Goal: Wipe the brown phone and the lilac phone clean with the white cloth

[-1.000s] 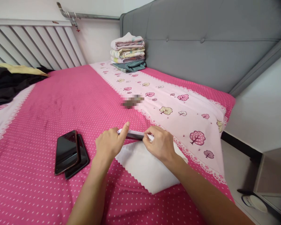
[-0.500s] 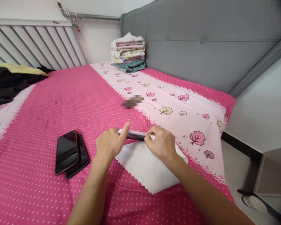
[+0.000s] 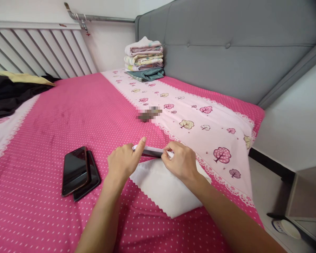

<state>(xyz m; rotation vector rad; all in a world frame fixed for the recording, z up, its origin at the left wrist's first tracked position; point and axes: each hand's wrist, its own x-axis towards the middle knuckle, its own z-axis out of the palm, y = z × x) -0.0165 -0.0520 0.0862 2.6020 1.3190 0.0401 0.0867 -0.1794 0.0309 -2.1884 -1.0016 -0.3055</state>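
Note:
A slim phone (image 3: 152, 151) with a pale lilac rim is held up nearly edge-on between my hands, its dark side partly visible. My left hand (image 3: 124, 159) grips its left end, thumb raised along it. At the right end, my right hand (image 3: 180, 160) pinches a bit of white material, probably cloth, against the rim; the fingers hide the contact. Below lies a white cloth (image 3: 165, 189) with zigzag-cut edges, spread on the bed under my right wrist. Two dark phones, the upper one (image 3: 75, 170) overlapping the lower one (image 3: 91, 179), rest left of my left hand.
The pink dotted bedsheet (image 3: 94, 116) covers the bed. A blurred small object (image 3: 149, 114) lies beyond my hands. Folded fabrics (image 3: 144, 59) are stacked by the grey headboard (image 3: 226, 45). Dark clothing (image 3: 13, 93) lies at far left, near a white radiator (image 3: 42, 49).
My right hand has shifted very slightly left along the phone's rim. My left hand, the phone and the spread cloth stay where they were.

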